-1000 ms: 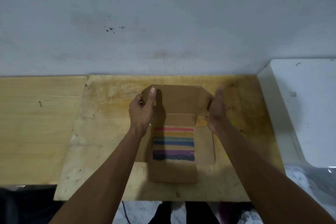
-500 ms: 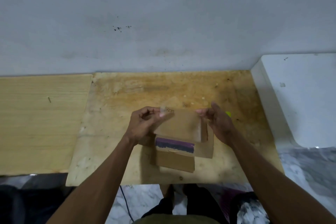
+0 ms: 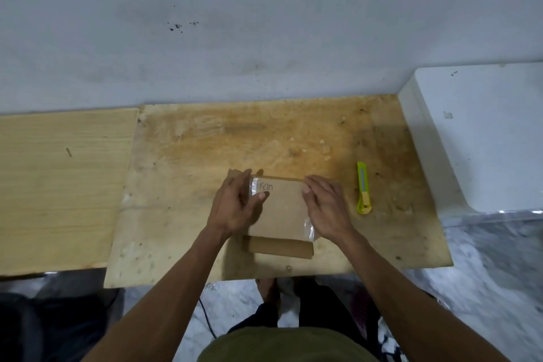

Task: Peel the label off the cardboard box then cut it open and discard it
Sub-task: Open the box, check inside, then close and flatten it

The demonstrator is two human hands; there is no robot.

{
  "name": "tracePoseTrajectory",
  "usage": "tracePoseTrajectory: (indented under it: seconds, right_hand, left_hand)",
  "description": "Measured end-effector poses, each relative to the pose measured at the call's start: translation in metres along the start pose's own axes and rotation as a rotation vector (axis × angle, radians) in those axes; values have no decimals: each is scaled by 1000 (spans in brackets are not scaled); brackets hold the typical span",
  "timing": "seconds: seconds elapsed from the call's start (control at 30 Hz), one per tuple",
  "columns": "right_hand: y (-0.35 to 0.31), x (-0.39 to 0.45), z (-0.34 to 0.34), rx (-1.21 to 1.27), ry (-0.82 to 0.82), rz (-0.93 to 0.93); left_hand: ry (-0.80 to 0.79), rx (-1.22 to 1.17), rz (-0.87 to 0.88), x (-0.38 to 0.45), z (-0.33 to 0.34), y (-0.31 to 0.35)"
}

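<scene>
Flattened cardboard box (image 3: 280, 211) on the table (image 3: 182, 185), left hand (image 3: 235, 206) and right hand (image 3: 326, 206) open, pressing its two sides, yellow-green cutter (image 3: 363, 191) just right of the right hand

Stained plywood board (image 3: 205, 156), pale plank (image 3: 58, 185), perhaps a white appliance (image 3: 484, 132).

— We see matt brown cardboard box (image 3: 280, 209), folded flat, glossy clear tape (image 3: 253, 186) at its edge.
— We note rough, stained plywood board (image 3: 205, 156); smooth plastic knife (image 3: 363, 188).
</scene>
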State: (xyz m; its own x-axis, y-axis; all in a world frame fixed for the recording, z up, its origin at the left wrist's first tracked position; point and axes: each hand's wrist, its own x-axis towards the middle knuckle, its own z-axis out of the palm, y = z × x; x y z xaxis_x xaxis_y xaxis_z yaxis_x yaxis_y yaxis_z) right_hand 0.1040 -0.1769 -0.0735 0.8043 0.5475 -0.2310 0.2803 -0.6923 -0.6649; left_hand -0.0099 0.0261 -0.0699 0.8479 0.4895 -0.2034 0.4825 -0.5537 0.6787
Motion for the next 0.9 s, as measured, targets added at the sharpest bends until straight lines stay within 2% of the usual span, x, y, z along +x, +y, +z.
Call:
tracePoseTrajectory:
  seconds: [0.17,0.3,0.43,0.53,0.7,0.9]
  right_hand:
    - [6,-9,9,-170,-25,-75]
    - [13,-14,13,-341,-88,-54]
    - [17,-14,19,-430,-168,10]
    - [21,-10,24,-471,-213,24]
    - [30,4,27,-501,-245,-7]
    - [41,33,30,-622,-196,-115]
  left_hand:
    - [-130,159,-40,-6,13,2]
    - [-74,324,-28,-13,15,8]
    - [-3,525,71,-13,21,-3]
    - [-9,545,113,-12,27,-9]
    - [-33,391,27,-14,41,-13]
    - [-37,493,-10,-9,61,-24]
